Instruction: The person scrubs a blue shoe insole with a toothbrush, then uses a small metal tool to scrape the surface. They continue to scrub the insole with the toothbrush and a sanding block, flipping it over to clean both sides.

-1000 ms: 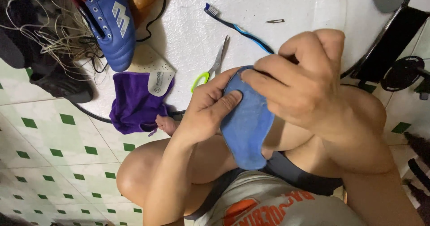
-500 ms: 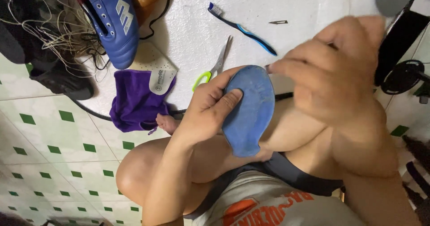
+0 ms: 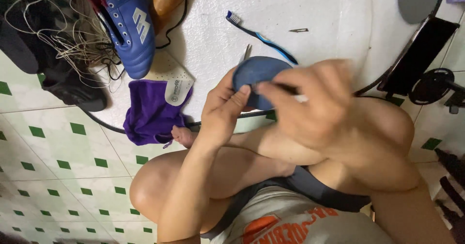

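My left hand [image 3: 224, 109] grips a blue shoe insole [image 3: 256, 74] from below, its thumb pressed against the insole's face. My right hand [image 3: 310, 106] reaches across in front of the insole with its fingers pinched at the insole's surface; a thin light object shows at its fingertips, too blurred to name. Both hands are held above my bent knees. Just behind the insole lie a pair of scissors [image 3: 246, 52], mostly hidden, and a blue toothbrush [image 3: 261, 37] on the white mat.
A blue sports shoe [image 3: 130, 28] and tangled thread [image 3: 63, 26] lie at the upper left beside dark shoes [image 3: 72, 91]. A purple cloth [image 3: 150, 115] with a white insole [image 3: 178, 86] sits left of my foot. A small blade [image 3: 299, 30] lies on the white mat [image 3: 339, 11].
The insole has been lifted and turned from hanging over my knee to a flatter hold higher up. My right hand has moved down and left across its front.
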